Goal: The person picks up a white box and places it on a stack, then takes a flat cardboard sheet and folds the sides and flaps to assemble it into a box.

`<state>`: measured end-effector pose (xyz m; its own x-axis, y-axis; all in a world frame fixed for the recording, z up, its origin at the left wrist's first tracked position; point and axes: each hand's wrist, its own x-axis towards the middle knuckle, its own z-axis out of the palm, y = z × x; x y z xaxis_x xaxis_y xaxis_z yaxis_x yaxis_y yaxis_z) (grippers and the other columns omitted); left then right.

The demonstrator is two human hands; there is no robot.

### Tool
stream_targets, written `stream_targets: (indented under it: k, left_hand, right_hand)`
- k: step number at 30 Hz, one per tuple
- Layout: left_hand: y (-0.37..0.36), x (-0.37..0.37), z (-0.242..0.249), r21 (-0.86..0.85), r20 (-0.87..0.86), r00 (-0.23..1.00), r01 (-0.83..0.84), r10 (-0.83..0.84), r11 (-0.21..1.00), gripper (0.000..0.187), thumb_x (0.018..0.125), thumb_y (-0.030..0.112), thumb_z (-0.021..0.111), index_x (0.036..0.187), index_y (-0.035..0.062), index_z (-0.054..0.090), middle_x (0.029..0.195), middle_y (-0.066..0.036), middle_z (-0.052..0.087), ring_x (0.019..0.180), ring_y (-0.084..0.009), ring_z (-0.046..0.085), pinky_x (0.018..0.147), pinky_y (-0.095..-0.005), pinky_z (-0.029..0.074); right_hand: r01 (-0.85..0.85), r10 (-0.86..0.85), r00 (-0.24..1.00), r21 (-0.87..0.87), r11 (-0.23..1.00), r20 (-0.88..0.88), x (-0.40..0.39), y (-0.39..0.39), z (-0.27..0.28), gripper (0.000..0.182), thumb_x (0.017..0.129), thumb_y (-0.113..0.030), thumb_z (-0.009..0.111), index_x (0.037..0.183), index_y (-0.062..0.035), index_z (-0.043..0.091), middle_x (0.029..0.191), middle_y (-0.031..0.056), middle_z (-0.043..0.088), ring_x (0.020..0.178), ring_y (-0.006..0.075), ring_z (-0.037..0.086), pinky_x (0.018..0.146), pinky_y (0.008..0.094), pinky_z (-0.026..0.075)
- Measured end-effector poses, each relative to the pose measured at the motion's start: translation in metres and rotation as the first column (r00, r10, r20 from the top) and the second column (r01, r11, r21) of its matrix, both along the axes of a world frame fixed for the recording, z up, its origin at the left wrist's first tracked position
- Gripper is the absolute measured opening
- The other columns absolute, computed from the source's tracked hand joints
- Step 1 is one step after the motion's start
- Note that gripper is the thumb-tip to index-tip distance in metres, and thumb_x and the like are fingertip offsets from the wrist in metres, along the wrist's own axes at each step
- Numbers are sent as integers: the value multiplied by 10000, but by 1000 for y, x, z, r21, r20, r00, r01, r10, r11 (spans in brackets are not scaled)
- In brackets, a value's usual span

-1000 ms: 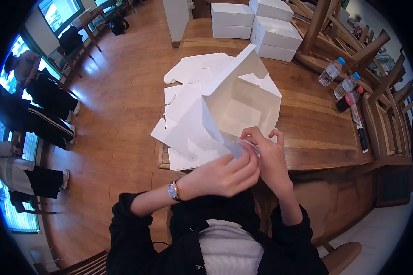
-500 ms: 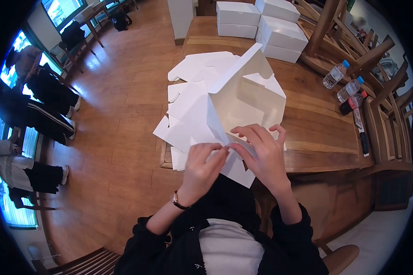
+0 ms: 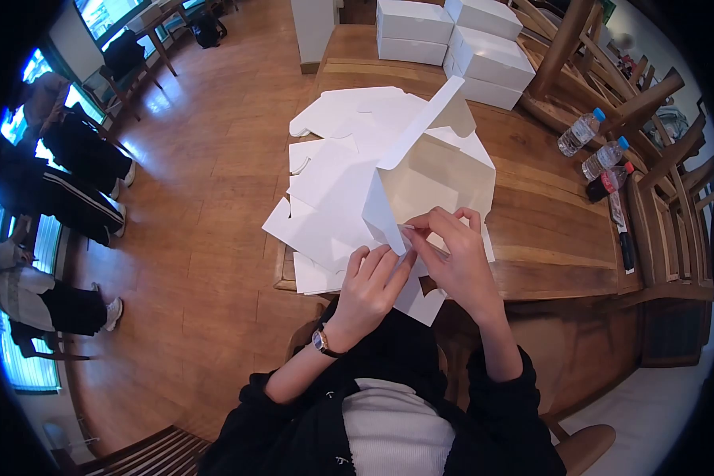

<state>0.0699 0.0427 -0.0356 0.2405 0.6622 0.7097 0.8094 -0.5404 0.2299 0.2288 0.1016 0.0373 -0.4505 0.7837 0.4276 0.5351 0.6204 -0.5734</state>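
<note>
A partly folded cardboard box, white outside and cream inside, stands on the table with its lid flap raised. My left hand is at its near left corner, fingers bent and fingertips against the cardboard. My right hand pinches the same corner between thumb and fingers from the right. The fingertips of both hands nearly meet there, and the exact fold they hold is partly hidden. Flat white box blanks lie overlapping beneath and to the left of the box.
Folded white boxes are stacked at the table's far end. Two water bottles and a dark drink bottle stand along the right edge, near a black marker. Upturned wooden chairs line the right. Several people stand at the left.
My left hand has moved slightly right and its fingers have spread. My right hand has drawn its fingers together at the corner. The box's left side wall now stands more upright.
</note>
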Motion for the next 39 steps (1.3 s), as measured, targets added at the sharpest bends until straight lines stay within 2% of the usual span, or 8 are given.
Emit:
stream_targets:
  k: [7, 18, 25, 27, 30, 34, 37, 39]
  left_hand:
    - [7, 5, -1, 40, 44, 999, -18, 16, 999, 263, 788, 62, 685, 1042, -7, 693, 1027, -127, 639, 1021, -279, 645, 913, -475, 481]
    - [11, 4, -9, 22, 230, 973, 16, -20, 1000, 239, 765, 13, 681, 1002, -13, 693, 1071, -106, 666, 997, -263, 660, 899, -430, 458]
    - [8, 10, -7, 34, 289, 957, 2, -12, 999, 266, 760, -19, 680, 1025, -21, 702, 1126, -107, 675, 1043, -264, 664, 897, -416, 460]
    - [9, 10, -11, 35, 279, 960, -15, 4, 999, 274, 760, -22, 679, 1033, -20, 702, 1126, -107, 674, 1046, -263, 661, 900, -423, 457]
    - [8, 8, -12, 32, 262, 965, -18, 9, 999, 286, 760, -24, 676, 1046, -18, 701, 1124, -107, 670, 1057, -263, 656, 904, -437, 453]
    - [5, 3, -12, -3, 204, 979, -8, 9, 1000, 282, 779, 6, 674, 1059, -19, 701, 1121, -107, 661, 1082, -263, 648, 925, -453, 447]
    - [7, 3, -6, 76, 113, 993, -20, 11, 997, 214, 748, -32, 731, 959, -30, 693, 1048, -122, 666, 1012, -292, 655, 861, -443, 480]
    - [9, 1, -3, 102, 61, 998, 17, -23, 995, 243, 754, -10, 714, 993, -52, 700, 1076, -136, 668, 1024, -303, 653, 869, -453, 492]
  right_hand:
    - [-70, 70, 997, 34, 997, -9, 1, 3, -3, 103, 912, -66, 707, 964, -53, 619, 897, 61, 645, 816, 239, 641, 923, 399, 373]
    - [-162, 152, 985, 141, 977, 76, 4, 7, -10, 182, 879, -29, 705, 991, -43, 562, 956, 79, 616, 903, 275, 617, 918, 419, 419]
    - [-192, 193, 981, 21, 981, -18, 7, 5, -5, 205, 859, -1, 699, 1001, -25, 553, 962, 101, 618, 899, 295, 627, 948, 431, 451]
    - [-201, 201, 980, -17, 979, -12, 7, 4, -2, 205, 856, 5, 693, 1004, -19, 554, 971, 111, 622, 895, 295, 627, 953, 415, 452]
    - [-229, 228, 973, 37, 973, 28, 2, 6, 0, 211, 850, 2, 697, 1003, -17, 554, 962, 122, 630, 889, 317, 625, 933, 403, 470]
    - [-221, 222, 975, -28, 975, 23, 3, 7, 0, 206, 863, -22, 707, 1000, -15, 553, 959, 139, 642, 878, 362, 628, 863, 410, 505]
    - [-193, 193, 981, -34, 981, -4, 5, 9, -5, 198, 877, -36, 706, 995, -12, 549, 952, 158, 646, 882, 388, 632, 822, 429, 514]
    - [-146, 145, 989, -81, 986, -14, 5, 5, -3, 188, 889, -39, 700, 990, -9, 544, 954, 167, 648, 889, 397, 635, 813, 440, 512]
